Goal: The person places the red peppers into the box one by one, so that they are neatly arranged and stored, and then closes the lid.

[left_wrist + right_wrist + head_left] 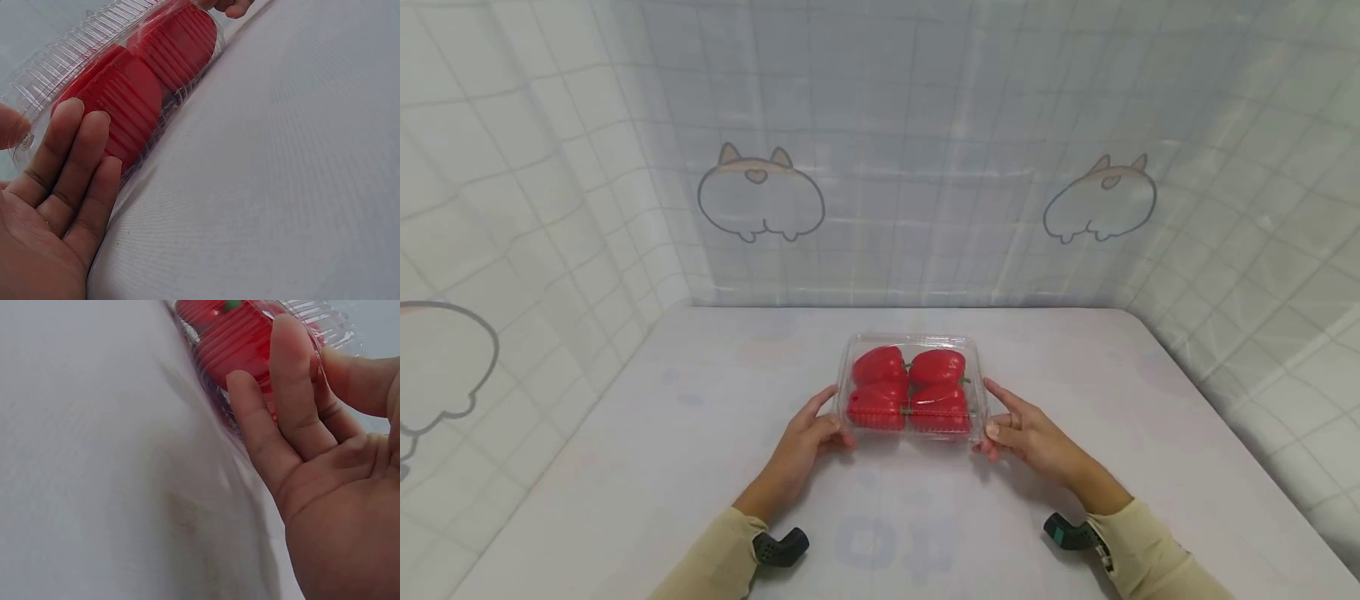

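A clear plastic clamshell box (pixel 910 340) holds several red bell peppers (pixel 938 368) with green stems, in two rows. My left hand (pixel 805 442) grips its near left corner. In the left wrist view the thumb (pixel 11 128) lies at the box corner, and the other fingers (pixel 81 153) spread along the ribbed front wall. My right hand (pixel 1037 437) holds the near right corner. The right wrist view shows that thumb (pixel 362 381) pressed on the rim, opposite fingers at the front wall. The box lies flat, with its lid over the peppers.
A white-covered table (pixel 737 358) with faint printed marks lies under the box. Grid-patterned curtains (pixel 880 167) with cartoon animal prints stand at the back and on both sides. Each wrist carries a dark band device (pixel 781 547) at the beige sleeve (pixel 718 554).
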Demonstrator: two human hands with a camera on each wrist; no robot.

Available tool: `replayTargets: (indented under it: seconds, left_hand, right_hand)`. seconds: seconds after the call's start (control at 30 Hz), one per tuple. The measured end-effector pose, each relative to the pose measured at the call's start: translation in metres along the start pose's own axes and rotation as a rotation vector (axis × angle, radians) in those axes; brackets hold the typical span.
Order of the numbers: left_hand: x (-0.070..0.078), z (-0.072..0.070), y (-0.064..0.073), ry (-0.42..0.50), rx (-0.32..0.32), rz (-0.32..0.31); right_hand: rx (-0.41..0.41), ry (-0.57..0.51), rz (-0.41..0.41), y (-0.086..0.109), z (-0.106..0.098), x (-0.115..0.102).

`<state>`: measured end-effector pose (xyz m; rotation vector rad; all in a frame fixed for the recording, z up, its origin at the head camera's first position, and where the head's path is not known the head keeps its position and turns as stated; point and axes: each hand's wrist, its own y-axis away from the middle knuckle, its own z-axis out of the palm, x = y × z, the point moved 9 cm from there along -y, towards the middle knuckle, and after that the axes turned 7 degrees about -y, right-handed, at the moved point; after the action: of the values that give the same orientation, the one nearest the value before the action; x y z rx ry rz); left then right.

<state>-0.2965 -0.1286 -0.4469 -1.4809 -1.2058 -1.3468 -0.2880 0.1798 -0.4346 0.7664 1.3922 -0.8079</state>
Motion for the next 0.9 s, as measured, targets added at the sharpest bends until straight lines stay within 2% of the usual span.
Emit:
replayTargets:
  seconds: [0.1, 0.33, 0.5, 0.6, 0.7, 0.9]
  left_hand:
    - [0.000, 0.001, 0.000, -0.006, 0.001, 0.011]
    - [-0.005, 0.000, -0.002, -0.009, 0.014, -0.011]
    - [-0.002, -0.001, -0.003, -0.016, 0.015, -0.007]
    - [0.000, -0.005, -0.004, -0.054, 0.009, -0.016]
    - [0.003, -0.012, -0.008, -0.110, 0.022, -0.019]
    - [0.017, -0.038, -0.017, -0.243, 0.088, 0.013]
  right_hand:
    - [-0.006, 0.020, 0.023, 0.001, -0.002, 0.003]
    - [0.010, -0.016, 0.092, 0.001, -0.004, 0.008]
    - [0.036, -0.043, 0.100, -0.001, -0.006, 0.001]
    - [0.058, -0.031, 0.092, -0.002, -0.010, -0.002]
    - [0.109, 0.038, 0.083, -0.003, -0.021, -0.006]
    - [0.251, 0.277, 0.063, -0.002, -0.060, -0.022]
